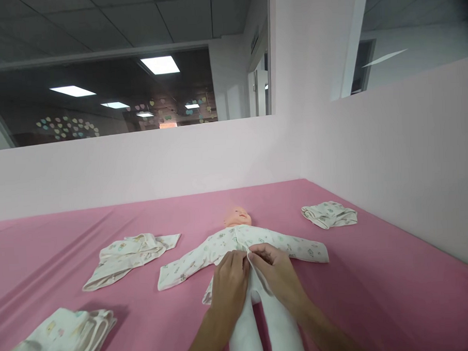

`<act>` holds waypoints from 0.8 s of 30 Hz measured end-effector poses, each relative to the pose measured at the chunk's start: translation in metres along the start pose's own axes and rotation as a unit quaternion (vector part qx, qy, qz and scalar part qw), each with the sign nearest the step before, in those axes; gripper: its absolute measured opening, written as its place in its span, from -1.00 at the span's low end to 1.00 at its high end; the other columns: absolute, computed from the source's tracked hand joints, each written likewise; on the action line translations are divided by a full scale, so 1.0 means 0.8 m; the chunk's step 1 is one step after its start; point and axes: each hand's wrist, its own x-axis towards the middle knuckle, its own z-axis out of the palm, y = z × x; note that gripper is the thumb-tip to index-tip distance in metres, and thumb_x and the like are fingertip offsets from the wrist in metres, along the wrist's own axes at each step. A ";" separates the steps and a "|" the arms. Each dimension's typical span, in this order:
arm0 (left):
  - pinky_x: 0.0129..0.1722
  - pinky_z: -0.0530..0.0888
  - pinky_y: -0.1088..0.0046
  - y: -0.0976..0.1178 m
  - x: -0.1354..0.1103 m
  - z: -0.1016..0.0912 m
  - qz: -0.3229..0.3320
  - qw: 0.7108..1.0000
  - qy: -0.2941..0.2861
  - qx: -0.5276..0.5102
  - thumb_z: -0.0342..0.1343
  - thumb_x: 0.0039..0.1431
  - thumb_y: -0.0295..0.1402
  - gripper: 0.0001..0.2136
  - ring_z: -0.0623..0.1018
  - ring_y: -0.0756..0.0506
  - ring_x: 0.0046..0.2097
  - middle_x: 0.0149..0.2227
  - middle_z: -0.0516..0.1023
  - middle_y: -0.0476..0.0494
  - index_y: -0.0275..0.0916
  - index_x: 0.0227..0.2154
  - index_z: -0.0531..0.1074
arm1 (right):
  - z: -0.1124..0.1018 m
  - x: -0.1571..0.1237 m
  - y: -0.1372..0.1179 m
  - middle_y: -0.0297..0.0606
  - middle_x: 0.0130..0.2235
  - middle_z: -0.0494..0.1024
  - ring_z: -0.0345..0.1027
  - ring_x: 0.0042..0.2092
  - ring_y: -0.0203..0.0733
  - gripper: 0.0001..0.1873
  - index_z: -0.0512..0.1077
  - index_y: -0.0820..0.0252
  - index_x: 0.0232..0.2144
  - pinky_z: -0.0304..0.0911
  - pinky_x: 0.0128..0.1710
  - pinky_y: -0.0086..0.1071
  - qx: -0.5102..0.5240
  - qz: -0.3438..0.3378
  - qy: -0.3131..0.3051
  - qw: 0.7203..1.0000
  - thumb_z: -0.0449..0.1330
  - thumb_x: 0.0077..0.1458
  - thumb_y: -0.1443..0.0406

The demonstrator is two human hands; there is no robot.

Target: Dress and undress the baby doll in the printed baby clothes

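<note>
A baby doll (238,216) lies on its back on a pink-covered surface (155,324), its head toward the wall. It wears a white patterned baby shirt (210,249) with both sleeves spread wide, and its white legs (246,335) point toward me. Over the doll's chest, my left hand (232,274) is closed on the shirt's front edge. My right hand (275,269) pinches the cloth just beside it, thumb and fingers together. The fingertips of both hands nearly meet at the shirt's middle. Whatever fastening is there is too small to make out.
Folded patterned baby clothes (131,257) lie to the left, with a thicker folded pile (65,338) nearer me. Another folded garment (329,214) sits at the far right. A white wall (140,169) with windows bounds the back and right sides.
</note>
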 end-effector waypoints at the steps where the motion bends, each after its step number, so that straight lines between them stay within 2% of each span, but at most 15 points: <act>1: -0.42 0.34 0.44 0.000 0.000 0.000 -0.009 1.000 -0.008 -0.011 -0.14 0.29 -0.48 -0.80 0.46 -0.06 -0.37 -0.44 0.46 -0.05 -0.22 -0.39 0.36 | -0.001 0.000 -0.001 -0.28 -0.31 0.56 0.44 -0.21 -0.18 -0.77 0.48 0.19 -0.30 0.32 -0.17 -0.35 0.001 -0.003 -0.007 1.000 0.17 0.04 0.18; 7: -0.33 0.38 0.39 0.004 0.006 -0.014 -0.099 0.985 -0.074 -0.124 -0.13 0.29 -0.37 -0.79 0.48 -0.08 -0.29 -0.36 0.51 -0.07 -0.20 -0.38 0.39 | -0.003 0.007 0.005 -0.27 -0.30 0.52 0.40 -0.23 -0.20 -0.80 0.44 0.20 -0.35 0.30 -0.18 -0.33 -0.035 -0.057 -0.044 0.997 0.10 0.11 0.19; 11: -0.37 0.37 0.45 0.004 0.012 -0.029 -0.156 0.954 -0.134 -0.219 -0.06 0.21 -0.36 -0.85 0.43 -0.04 -0.36 -0.43 0.46 -0.02 -0.21 -0.42 0.38 | 0.000 0.012 0.018 -0.26 -0.31 0.49 0.35 -0.22 -0.18 -0.81 0.41 0.17 -0.42 0.27 -0.20 -0.30 -0.132 -0.131 -0.023 0.982 0.05 0.14 0.24; 15: -0.37 0.38 0.49 0.003 0.015 -0.034 -0.167 0.928 -0.155 -0.296 -0.11 0.18 -0.43 -0.84 0.40 0.00 -0.39 -0.44 0.44 0.00 -0.22 -0.42 0.36 | 0.003 0.013 0.030 -0.25 -0.34 0.50 0.32 -0.25 -0.16 -0.87 0.41 0.16 -0.39 0.24 -0.23 -0.26 -0.229 -0.186 0.008 0.955 0.05 0.09 0.32; 20: -0.34 0.38 0.42 0.011 0.014 -0.027 -0.173 0.954 -0.115 -0.217 -0.14 0.24 -0.37 -0.78 0.43 -0.05 -0.32 -0.42 0.47 -0.03 -0.21 -0.48 0.35 | 0.000 0.011 0.035 -0.25 -0.36 0.51 0.31 -0.27 -0.17 -0.84 0.39 0.16 -0.38 0.22 -0.26 -0.28 -0.279 -0.238 0.012 0.930 0.00 0.11 0.37; 24: -0.25 0.41 0.37 0.013 0.011 -0.033 -0.155 0.958 -0.131 -0.201 -0.13 0.26 -0.35 -0.80 0.45 -0.07 -0.26 -0.36 0.48 -0.03 -0.18 -0.40 0.37 | -0.003 0.014 0.035 -0.27 -0.41 0.46 0.29 -0.32 -0.19 -0.84 0.36 0.17 -0.45 0.18 -0.32 -0.31 -0.319 -0.238 0.017 0.917 0.00 0.05 0.42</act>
